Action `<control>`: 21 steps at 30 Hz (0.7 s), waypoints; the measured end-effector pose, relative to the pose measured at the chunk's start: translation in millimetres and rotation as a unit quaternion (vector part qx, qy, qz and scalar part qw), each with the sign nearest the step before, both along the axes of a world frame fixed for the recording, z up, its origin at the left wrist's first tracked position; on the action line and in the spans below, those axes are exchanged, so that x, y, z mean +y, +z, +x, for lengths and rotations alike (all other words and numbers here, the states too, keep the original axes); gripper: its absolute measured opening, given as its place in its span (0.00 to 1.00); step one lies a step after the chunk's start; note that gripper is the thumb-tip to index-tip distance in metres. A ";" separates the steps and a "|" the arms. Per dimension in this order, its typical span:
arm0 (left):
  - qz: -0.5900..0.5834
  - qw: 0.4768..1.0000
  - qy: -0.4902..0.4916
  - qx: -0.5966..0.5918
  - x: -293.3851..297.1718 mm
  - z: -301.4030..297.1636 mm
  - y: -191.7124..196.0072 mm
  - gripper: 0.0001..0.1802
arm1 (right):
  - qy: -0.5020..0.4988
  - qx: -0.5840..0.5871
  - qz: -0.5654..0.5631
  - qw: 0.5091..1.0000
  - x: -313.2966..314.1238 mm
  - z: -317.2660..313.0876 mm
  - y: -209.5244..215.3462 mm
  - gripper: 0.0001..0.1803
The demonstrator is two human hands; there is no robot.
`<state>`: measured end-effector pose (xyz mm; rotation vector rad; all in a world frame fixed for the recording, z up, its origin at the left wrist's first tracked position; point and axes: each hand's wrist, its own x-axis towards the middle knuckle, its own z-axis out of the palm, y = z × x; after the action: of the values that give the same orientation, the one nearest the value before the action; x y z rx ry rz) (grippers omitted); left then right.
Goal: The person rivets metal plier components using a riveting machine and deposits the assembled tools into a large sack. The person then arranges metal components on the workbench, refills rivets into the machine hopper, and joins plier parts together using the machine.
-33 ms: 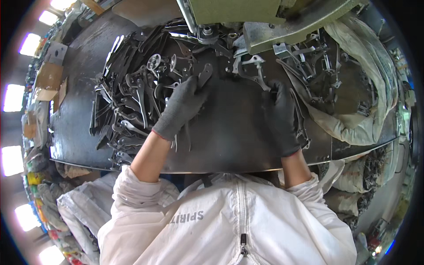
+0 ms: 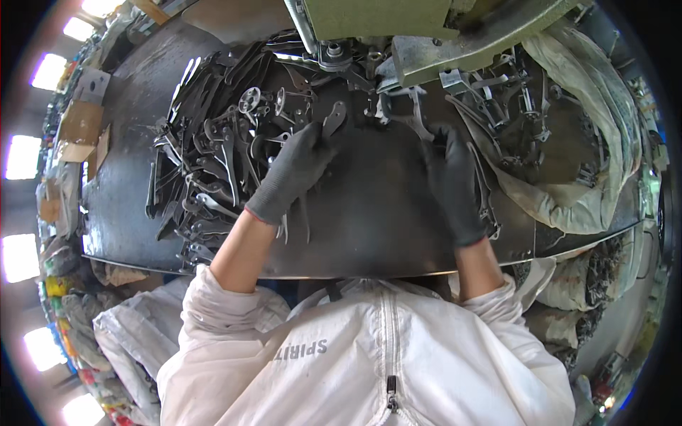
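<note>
my left hand: fingers closed on lever, at one o'clock from it. my right hand: fingers pinching blurred bracket, at eleven o'clock. parts heap at left hand's nine o'clock.

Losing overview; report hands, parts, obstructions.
Gray-gloved left hand: holding flat gray metal piece. Gray-gloved right hand: gripping curved silver metal bracket. Possible obstruction: green metal machine.

the person wears a white jacket with a long front zip, a dark zip pull and grey block lettering. its rumpled sleeves stop short of the dark grey knit gloves, whose cuffs are edged in red.
</note>
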<state>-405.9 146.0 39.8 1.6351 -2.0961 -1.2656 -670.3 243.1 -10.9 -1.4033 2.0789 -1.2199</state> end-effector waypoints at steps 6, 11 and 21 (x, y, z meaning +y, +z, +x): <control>-0.039 0.974 -0.042 0.221 0.2 -20.6 4.9 0.26 | 0.074 -0.465 0.063 0.880 -35.3 15.8 63.2 0.14; -0.027 0.978 -0.071 0.195 -13.3 -32.3 16.1 0.24 | 0.146 -0.403 0.027 0.903 -46.3 36.8 54.8 0.17; -0.054 0.987 -0.084 0.124 -35.1 -31.4 -2.0 0.16 | 0.103 -0.370 0.107 0.917 -54.3 39.9 39.1 0.20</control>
<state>-437.3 110.9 37.8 1.2094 -2.1393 -1.3035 -630.4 188.8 28.2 -0.8408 1.4391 -1.1503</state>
